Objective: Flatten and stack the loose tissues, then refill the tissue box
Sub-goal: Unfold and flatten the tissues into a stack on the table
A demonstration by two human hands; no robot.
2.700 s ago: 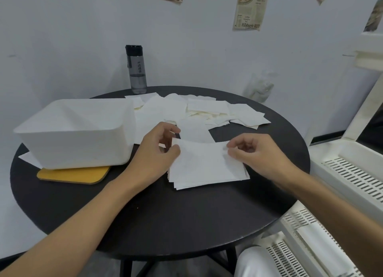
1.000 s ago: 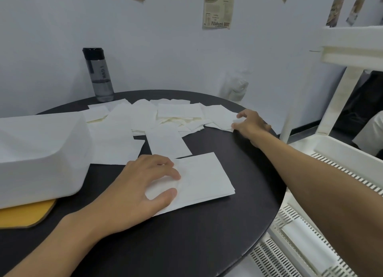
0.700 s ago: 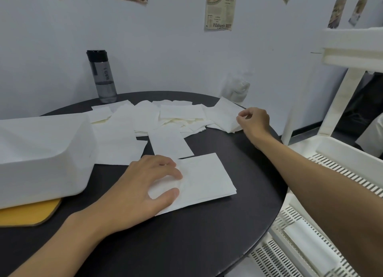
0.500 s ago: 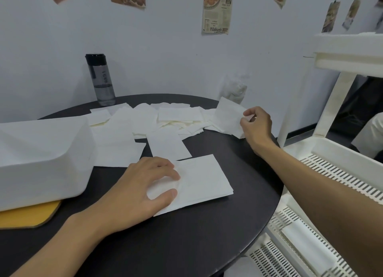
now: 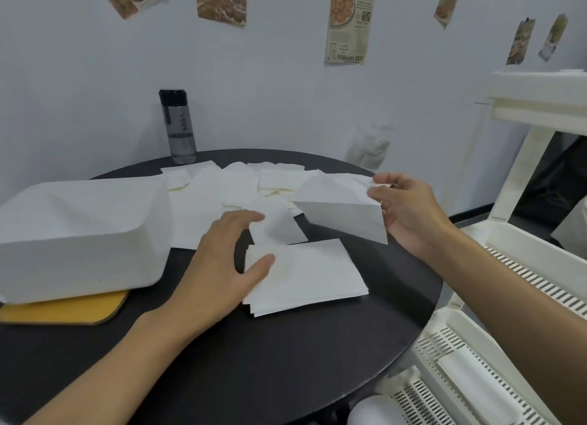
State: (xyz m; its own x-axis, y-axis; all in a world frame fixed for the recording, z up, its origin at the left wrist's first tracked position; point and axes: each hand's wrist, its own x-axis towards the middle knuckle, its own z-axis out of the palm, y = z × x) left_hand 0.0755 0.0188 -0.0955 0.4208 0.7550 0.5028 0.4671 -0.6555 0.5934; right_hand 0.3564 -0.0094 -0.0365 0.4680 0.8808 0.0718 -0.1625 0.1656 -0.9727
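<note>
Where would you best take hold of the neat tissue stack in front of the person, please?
Pinch the tissue stack at its right short edge, coming from the right: that end lies bare and flat, while the left hand rests on its left end.

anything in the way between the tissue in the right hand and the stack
Only the left hand, its thumb resting on the left edge of the stack. Between the tissue that the right hand pinches and the rest of the stack, nothing visible.
</note>
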